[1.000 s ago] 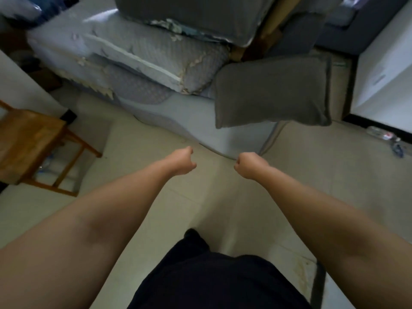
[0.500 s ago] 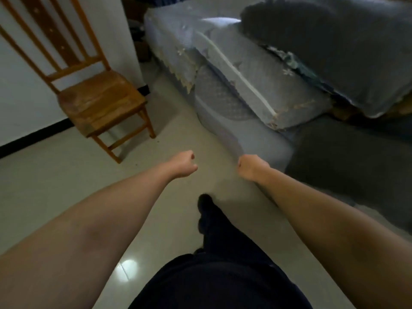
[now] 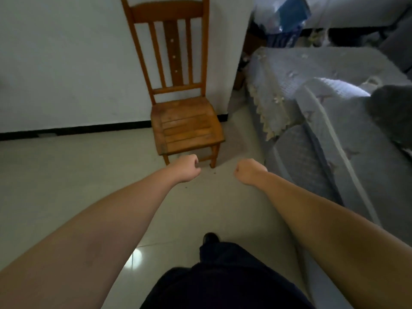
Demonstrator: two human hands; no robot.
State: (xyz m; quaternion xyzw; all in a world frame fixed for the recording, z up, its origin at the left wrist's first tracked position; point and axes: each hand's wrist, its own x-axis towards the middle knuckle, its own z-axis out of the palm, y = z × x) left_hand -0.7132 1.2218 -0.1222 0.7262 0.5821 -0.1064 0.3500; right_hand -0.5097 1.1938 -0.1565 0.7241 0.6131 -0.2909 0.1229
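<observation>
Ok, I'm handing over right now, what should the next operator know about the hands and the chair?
Left hand: fist, holds nothing, just short of the chair.
Right hand: fist, holds nothing, over the floor.
The chair stands upright against the wall, untouched.
Cushions are piled to its right.
Done: nothing gripped yet. Left: probably open both hands and take the chair.
</observation>
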